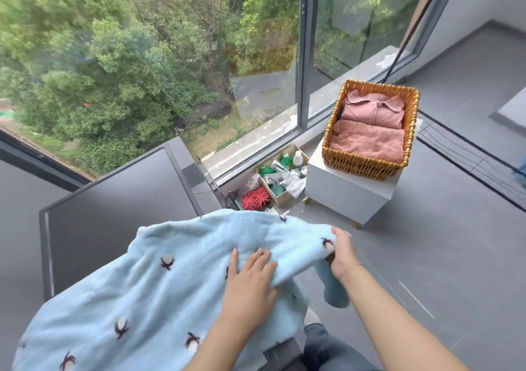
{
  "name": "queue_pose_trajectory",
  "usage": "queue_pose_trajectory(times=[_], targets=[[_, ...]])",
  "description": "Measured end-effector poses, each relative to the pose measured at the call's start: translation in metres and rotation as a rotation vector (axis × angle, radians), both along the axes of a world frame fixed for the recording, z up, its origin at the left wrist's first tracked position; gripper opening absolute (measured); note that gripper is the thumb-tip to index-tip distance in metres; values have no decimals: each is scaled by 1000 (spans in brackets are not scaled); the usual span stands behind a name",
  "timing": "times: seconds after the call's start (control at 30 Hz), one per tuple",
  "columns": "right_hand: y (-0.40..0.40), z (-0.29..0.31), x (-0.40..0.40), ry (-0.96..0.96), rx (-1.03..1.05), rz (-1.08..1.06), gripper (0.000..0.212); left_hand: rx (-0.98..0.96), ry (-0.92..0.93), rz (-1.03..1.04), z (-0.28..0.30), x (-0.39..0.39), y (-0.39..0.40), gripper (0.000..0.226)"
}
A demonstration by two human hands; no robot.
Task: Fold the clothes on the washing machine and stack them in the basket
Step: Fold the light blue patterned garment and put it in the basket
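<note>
Blue garment (159,279) lies across near edge of washing machine (119,200), long axis left–right. Left hand (250,279) presses it, fingers spread; right hand (343,252) pinches its right end. Basket (370,162) sits far right, nearer right hand.

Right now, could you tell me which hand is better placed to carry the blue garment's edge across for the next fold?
Probably the right hand: it already pinches the blue garment at its edge, while the left hand lies flat on the cloth, pinning it.
</note>
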State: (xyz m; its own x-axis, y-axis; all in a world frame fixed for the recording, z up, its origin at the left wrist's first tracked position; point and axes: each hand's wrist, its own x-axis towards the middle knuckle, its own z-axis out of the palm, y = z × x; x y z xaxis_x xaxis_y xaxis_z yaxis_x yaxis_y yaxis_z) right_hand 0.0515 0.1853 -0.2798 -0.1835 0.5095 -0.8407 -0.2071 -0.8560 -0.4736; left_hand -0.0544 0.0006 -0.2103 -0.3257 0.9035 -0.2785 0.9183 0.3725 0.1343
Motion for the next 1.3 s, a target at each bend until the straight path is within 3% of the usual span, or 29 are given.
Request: queue_pose_trajectory(times=[0.07, 0.17, 0.3, 0.33, 0.4, 0.53, 0.67, 0.73, 0.8, 0.87, 0.97, 1.07, 1.2, 1.3], targets=[[16, 18, 2, -212, 191, 75, 18, 56, -117, 105, 9, -3, 11, 20], [38, 47, 3, -338, 345, 195, 26, 159, -369, 366, 32, -26, 21, 22], [58, 83, -1, 245, 272, 242, 14, 298, -546, 672, 40, -68, 15, 6], [60, 83, -2, 323, 243, 257, 18, 312, -541, 734, 37, -73, 14, 3], [57, 74, -6, 264, 236, 304, 24, 353, -486, 787, 33, -76, 10, 11], [23, 34, -6, -30, 141, 475, 15, 381, -401, 731, 31, -61, 4, 13], [-17, 18, -9, -40, 7, 656, 18, 346, -409, 650, 33, -54, -5, 36], [-26, 16, -18, -48, 20, 684, 23, 328, -352, 644, 32, -52, -8, 29], [-28, 17, -30, -92, 57, 694, 26, 322, -243, 632, 35, -50, -9, 3], [-26, 19, -42, -150, 87, 699, 33, 333, -210, 643, 38, -48, -7, 21], [-23, 28, -67, -180, 73, 808, 50, 384, -255, 637, 50, -48, -6, 33], [-23, 33, -85, -160, 31, 927, 58, 385, -373, 559, 59, -45, -11, 26], [-29, 39, -105, -254, 152, 1042, 40, 353, -532, 549, 60, -33, -21, 30], [-30, 43, -106, -246, 274, 919, 31, 367, -687, 544, 58, -26, -25, 15]])
